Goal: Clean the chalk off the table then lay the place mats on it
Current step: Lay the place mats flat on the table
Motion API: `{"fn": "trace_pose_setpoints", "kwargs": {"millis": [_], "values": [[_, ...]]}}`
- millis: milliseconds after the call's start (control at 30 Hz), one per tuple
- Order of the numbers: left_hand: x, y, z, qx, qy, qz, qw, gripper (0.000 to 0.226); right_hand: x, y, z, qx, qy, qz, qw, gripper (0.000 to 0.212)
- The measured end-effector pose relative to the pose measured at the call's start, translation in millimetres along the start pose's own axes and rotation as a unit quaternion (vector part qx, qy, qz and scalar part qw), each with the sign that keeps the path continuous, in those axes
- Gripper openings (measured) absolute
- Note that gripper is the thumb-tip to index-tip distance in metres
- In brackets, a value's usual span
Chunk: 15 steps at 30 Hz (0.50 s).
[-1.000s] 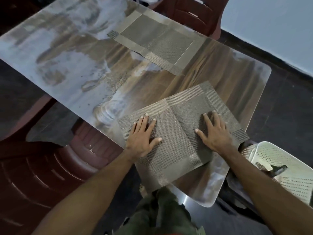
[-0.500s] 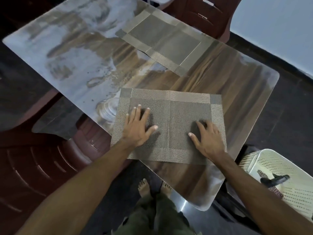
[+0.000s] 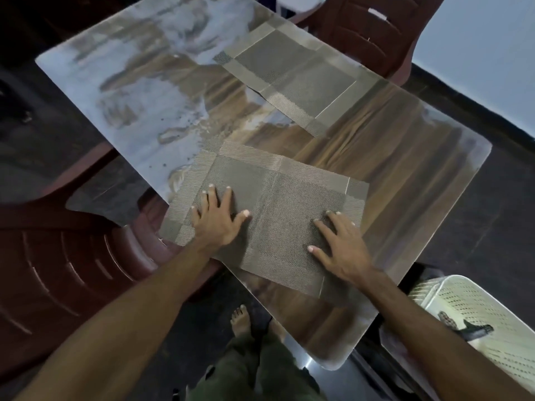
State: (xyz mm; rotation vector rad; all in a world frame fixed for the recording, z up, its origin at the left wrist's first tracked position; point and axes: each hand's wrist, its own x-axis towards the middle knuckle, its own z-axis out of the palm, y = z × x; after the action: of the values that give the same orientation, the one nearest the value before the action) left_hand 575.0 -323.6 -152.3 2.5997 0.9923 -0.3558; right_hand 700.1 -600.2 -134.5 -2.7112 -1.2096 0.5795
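Both hands are lying flat on the near place mat (image 3: 269,218), fingers spread and straight, gripping nothing; the left hand (image 3: 218,219) is pressing on the mat's left half, and the right hand (image 3: 340,244) is pressing on its right half, the two hands well apart from each other. The near place mat, a woven grey-brown rectangle with paler border bands, is sitting on the near part of the counter (image 3: 419,175), turned at a slant to the counter's edges; its near left corner is reaching to or slightly past the counter's near edge, though I cannot tell which. A second place mat (image 3: 292,79) of the same weave is lying flat at the far side of the counter, apart from the near one, with bare wood-grain surface showing between them. The left portion of the counter is looking pale and streaky, with whitish smears (image 3: 139,91) and small dark specks near the near mat's far left corner; whether the smears are chalk or glare I cannot tell. A dark red plastic chair (image 3: 58,270) is standing to the left of the counter, and another red chair (image 3: 373,33) is standing behind the far mat. A white perforated basket (image 3: 474,308) is sitting low at the right, holding a dark object too small to identify. The person's bare foot (image 3: 240,319) and green trousers (image 3: 260,369) are showing beneath the counter's near edge.
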Motion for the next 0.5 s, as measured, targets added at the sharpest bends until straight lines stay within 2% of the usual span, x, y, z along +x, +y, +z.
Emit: {"fn": "trace_pose_setpoints", "kwargs": {"millis": [67,200,367,433,500], "values": [[-14,13,9,-0.002,-0.023,0.024,0.999,0.094,-8,-2,5,-0.030,-0.046,0.013,0.998,0.093],[-18,18,15,0.001,-0.034,0.022,0.999,0.109,-13,-31,12,-0.046,-0.045,0.035,0.997,0.091],[3,-4,-11,0.013,0.047,-0.018,0.999,0.096,9,-41,4,-0.005,-0.016,-0.011,1.000,0.072],[4,-14,-15,-0.007,0.048,-0.020,0.999,0.095,17,-33,1,-0.011,0.005,-0.027,1.000,0.077],[0,-25,-12,-0.021,0.014,-0.011,1.000,0.097,23,-25,1,-0.029,-0.026,-0.034,0.999,0.085]]}}
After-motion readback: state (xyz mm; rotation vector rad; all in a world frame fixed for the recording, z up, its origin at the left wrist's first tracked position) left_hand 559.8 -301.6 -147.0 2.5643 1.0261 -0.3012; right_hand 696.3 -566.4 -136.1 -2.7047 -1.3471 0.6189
